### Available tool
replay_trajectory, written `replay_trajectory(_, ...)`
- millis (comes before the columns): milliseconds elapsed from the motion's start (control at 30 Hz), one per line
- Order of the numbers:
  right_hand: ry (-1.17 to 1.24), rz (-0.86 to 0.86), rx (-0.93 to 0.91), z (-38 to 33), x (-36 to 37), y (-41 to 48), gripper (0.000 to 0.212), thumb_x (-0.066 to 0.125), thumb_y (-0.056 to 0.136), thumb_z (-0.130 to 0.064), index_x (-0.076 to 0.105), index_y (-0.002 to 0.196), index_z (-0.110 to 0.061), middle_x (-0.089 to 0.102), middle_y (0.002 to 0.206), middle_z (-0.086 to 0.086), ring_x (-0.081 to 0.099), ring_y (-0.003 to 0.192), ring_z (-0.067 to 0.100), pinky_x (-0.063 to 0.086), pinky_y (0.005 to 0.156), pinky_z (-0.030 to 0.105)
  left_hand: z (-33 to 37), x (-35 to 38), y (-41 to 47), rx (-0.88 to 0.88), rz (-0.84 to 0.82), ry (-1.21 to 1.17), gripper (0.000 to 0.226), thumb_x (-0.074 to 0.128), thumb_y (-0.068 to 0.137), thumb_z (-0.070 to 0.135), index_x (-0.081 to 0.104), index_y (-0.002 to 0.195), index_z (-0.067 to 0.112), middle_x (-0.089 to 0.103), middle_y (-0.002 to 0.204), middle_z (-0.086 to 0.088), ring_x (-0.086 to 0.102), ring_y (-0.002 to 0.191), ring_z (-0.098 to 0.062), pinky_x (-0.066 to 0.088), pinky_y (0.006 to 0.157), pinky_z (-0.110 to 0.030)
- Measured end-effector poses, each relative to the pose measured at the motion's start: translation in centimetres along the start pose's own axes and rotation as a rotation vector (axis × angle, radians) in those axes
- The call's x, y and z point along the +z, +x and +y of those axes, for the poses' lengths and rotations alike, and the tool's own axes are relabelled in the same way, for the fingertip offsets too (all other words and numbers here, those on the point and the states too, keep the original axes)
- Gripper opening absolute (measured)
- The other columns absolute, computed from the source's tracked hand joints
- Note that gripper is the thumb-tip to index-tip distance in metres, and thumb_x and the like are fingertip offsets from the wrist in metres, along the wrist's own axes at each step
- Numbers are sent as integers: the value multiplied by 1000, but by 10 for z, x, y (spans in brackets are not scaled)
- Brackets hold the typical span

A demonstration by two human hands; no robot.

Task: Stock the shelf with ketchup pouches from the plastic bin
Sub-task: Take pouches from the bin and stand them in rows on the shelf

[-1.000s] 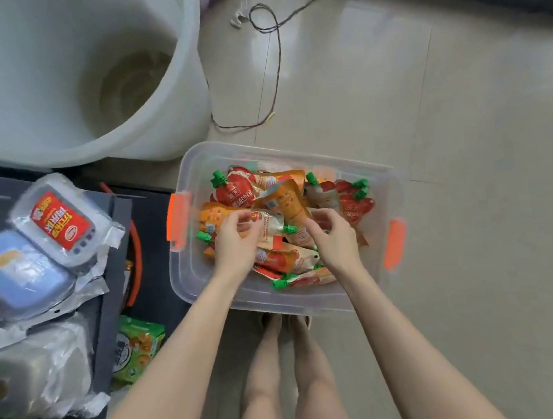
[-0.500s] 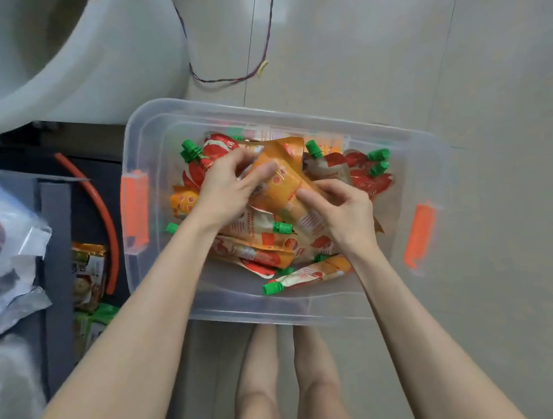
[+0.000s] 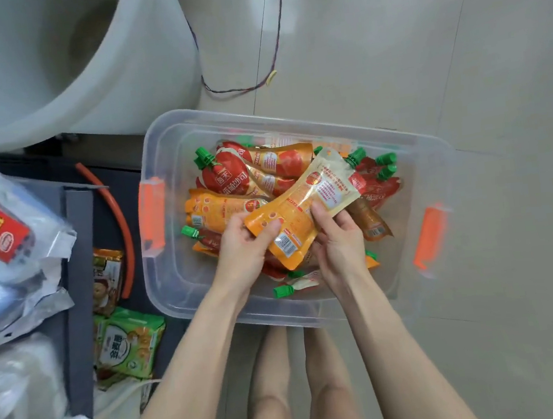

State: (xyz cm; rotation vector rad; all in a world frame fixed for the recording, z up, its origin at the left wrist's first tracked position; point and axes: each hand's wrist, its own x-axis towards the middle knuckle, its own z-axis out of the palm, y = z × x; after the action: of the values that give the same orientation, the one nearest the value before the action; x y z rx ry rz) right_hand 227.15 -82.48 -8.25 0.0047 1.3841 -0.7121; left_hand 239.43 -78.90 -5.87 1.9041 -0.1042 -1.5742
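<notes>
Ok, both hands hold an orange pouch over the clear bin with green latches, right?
Not quite: the head view shows the latches are orange, not green. The left hand and right hand do hold the orange pouch over the clear bin.

Looks like a small shop stockroom: shelf with snack packets, tiled floor, plastic bin of ketchup pouches.

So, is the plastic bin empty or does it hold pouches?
Not empty: many ketchup pouches lie piled in the plastic bin, and left hand and right hand grip one orange pouch.
</notes>
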Motion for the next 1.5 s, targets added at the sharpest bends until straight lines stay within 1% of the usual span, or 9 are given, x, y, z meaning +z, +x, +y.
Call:
replay_trajectory(100,-87,49,-46,0,-10,2,23,63,87,-8,63,110,-8,73,95,1,70,85,14,58,73,30,7,-14,16,143,256,361,41,64,86,35,52,118,14,57,117,-1,57,99,-9,45,77,-20)
replay_trajectory(367,-417,41,15,1,-17,9,16,64,88,-25,67,99,-14,74,85,2,71,76,19,58,76,37,19,-3,74,83,461,504,87,63,84,45,17,148,6,24,153,-12,19,142,-29,19,114,-45)
replay_trajectory(600,-536,-57,-52,-2,-18,9,12,57,93,-31,62,103,-27,73,100,0,71,91,18,57,82,37,20,-14,88,-41,487,380,94,79,57,59,43,127,9,49,133,-11,47,124,-29,39,104,-48)
replay_trajectory(800,-560,-83,-128,-5,-17,-10,18,57,93,-29,62,109,-24,73,98,-3,71,87,13,58,78,32,12,-3,66,148,434,411,68,75,63,58,45,109,17,61,113,1,45,114,-21,28,96,-33)
replay_trajectory(1000,-580,-140,-153,-26,-13,-51,15,51,96,-32,61,106,-30,73,96,-5,71,86,14,57,80,36,31,-11,0,464,193,263,49,71,82,27,38,117,18,55,109,9,56,100,-2,44,84,-10)
replay_trajectory(1167,-590,-142,-83,-49,-2,-113,49,29,94,-59,69,95,-31,76,91,-3,72,89,18,55,85,39,53,-25,-78,594,142,230,46,68,84,25,39,119,25,55,114,10,54,109,-7,45,88,-16)
replay_trajectory(1267,-632,-217,-56,-63,5,-160,51,29,94,-58,70,89,-30,76,86,-6,73,83,13,57,77,31,59,-33,-129,618,160,178,52,67,85,27,40,128,17,55,119,9,54,110,-1,44,87,-12)
replay_trajectory(1367,-639,-377,-18,-78,9,-206,41,33,98,-45,64,110,-22,73,89,-9,70,75,-1,51,58,10,55,-44,-175,628,225,100,61,65,84,37,37,137,22,50,134,2,52,120,-9,45,98,-27)
replay_trajectory(1500,-749,-545,20,-86,1,-260,31,39,97,-42,63,104,-24,75,83,-9,71,75,3,53,58,14,43,-50,-241,656,339,-38,51,63,86,28,38,129,34,50,119,27,51,105,18,42,85,-4)
